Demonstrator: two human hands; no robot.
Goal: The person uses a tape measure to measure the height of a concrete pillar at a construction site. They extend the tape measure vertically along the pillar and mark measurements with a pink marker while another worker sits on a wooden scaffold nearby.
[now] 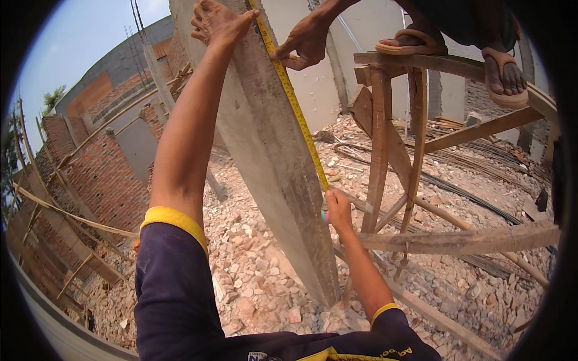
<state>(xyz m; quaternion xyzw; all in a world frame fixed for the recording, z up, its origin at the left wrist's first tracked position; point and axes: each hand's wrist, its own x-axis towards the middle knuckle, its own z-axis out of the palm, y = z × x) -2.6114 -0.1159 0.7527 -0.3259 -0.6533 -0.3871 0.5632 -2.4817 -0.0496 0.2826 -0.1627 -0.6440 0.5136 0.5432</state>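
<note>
Tape [296, 108] runs down the column's [265, 150] right edge, top centre to mid-frame, long axis sloping down-right with it. Right hand [339, 209] is closed on its lower end, near frame centre. Left hand [220, 23] lies open on the column's face at upper left of centre, thumb by the tape. Co-worker's hand [306, 43] touches the tape from the right. Rubble [259, 289] underneath; timber stand [380, 144] at right, brick wall [102, 168] at left.

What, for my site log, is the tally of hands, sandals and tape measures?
Hands: 3 (left hand, right hand, co-worker's hand)
Sandals: 2
Tape measure: 1
Total: 6
</note>
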